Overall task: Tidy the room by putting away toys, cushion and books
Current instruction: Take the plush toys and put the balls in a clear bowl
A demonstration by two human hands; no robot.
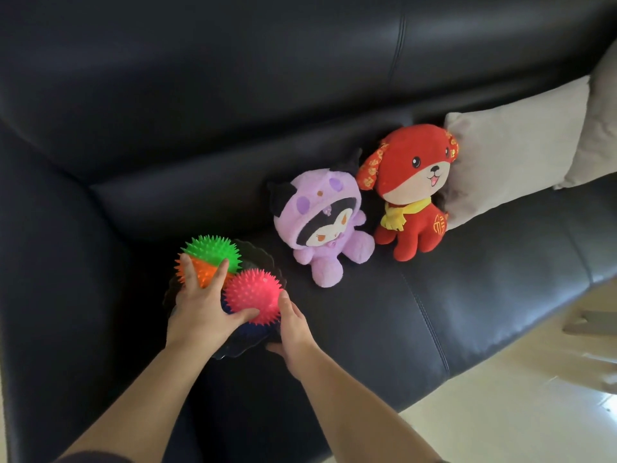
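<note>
Black leather sofa, seen from above. Dark transparent bowl on seat at left, holding green, orange and pink spiky ball. Left hand spread open over bowl, fingers on orange ball, thumb against pink ball. Right hand at bowl's right rim, thumb beside pink ball; grip on rim not discernible. Purple plush and red plush dog upright to right, dog against beige cushion.
</note>
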